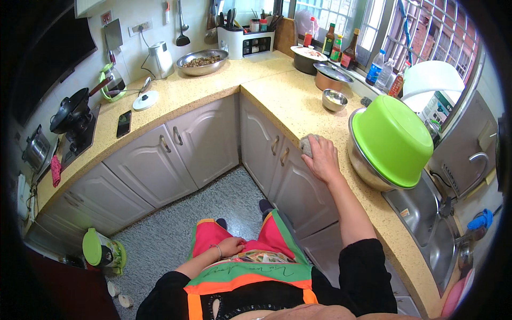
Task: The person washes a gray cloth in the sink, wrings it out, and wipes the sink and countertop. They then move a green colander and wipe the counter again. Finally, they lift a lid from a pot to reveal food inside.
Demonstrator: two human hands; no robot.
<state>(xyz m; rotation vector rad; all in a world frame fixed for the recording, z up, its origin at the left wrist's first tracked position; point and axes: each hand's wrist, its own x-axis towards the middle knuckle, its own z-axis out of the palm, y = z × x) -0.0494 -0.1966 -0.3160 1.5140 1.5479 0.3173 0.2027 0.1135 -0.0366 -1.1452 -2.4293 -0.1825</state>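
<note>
My right hand (321,159) grips a grey cloth (307,146) and presses it on the front edge of the speckled yellow countertop (280,100). My left hand (233,246) rests against the front of the red, green and orange apron (252,276); its fingers look loosely curled, and nothing shows in them. Right of the cloth, a green plastic basin (394,140) lies upside down over a large metal bowl (366,168). Beyond the cloth stands a small metal bowl (335,100) with pale contents.
A lidded copper-coloured pot (327,82), a dark lidded pot (306,64) and several bottles line the window side. A double sink (414,212) is at the right. On the left counter are a smartphone (124,124), a white lid (145,100), a wok (72,112) and a metal pan of food (202,68).
</note>
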